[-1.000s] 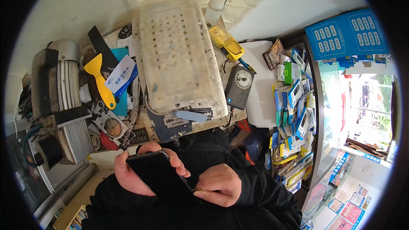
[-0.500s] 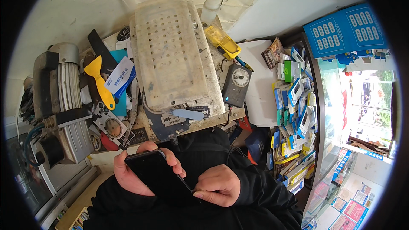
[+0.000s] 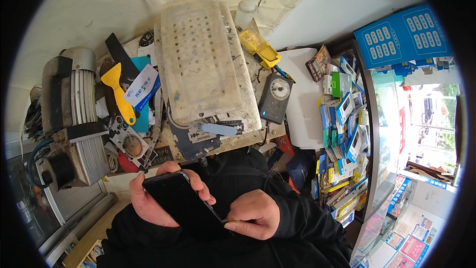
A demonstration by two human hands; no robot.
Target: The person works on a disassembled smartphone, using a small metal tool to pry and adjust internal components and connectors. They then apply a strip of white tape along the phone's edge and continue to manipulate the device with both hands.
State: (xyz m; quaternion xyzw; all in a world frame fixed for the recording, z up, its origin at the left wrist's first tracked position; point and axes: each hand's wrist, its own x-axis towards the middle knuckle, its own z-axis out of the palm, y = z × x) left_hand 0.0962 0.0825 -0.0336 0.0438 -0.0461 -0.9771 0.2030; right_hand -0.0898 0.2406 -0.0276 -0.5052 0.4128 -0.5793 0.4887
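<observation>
A black smartphone [image 3: 183, 199] lies tilted in my left hand [image 3: 148, 203], its dark screen facing up. My left thumb presses one long side while the fingers wrap round the top and the other side. At the phone's lower right edge, my right hand [image 3: 254, 214] is closed, thumb and forefinger pinched together. Whatever may be between those fingertips is too small or hidden to make out. Both hands are close to my body, just in front of the workbench [image 3: 248, 114], against black sleeves and a black top.
On the bench stand a stained plastic box with a perforated top [image 3: 198, 64], a grey dial unit [image 3: 275, 98] and a yellow scraper [image 3: 119, 94]. A motor-like machine [image 3: 82, 94] stands left. Stacked small boxes [image 3: 344, 144] and a glass case [image 3: 386, 168] lie right.
The bench and its things sit slightly shifted in the picture, as my head has moved a little. Both hands stay at the phone in nearly the same pose.
</observation>
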